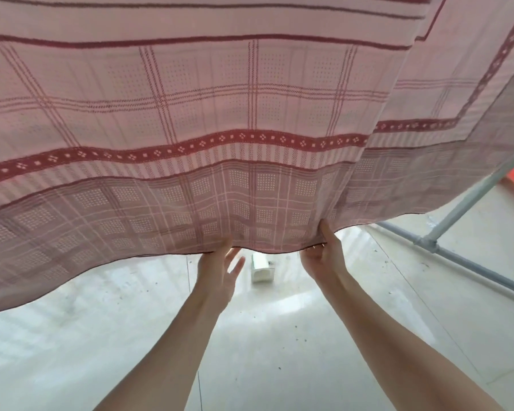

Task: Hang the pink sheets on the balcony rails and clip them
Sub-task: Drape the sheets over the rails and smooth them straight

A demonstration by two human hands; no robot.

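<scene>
The pink sheet (pixel 250 114), light and limp, is best held at its lower hem, where the right hand (pixel 324 256) pinches it while the left hand (pixel 217 271) touches it with fingers spread.

Pink sheet (pixel 220 114), dark-red checks and patterned bands, hanging spread, lower hem wavy

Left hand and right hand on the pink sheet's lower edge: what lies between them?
In the head view, only the hem of the pink sheet spans between the left hand and right hand; below the gap, a small white box sits on the floor.
</scene>
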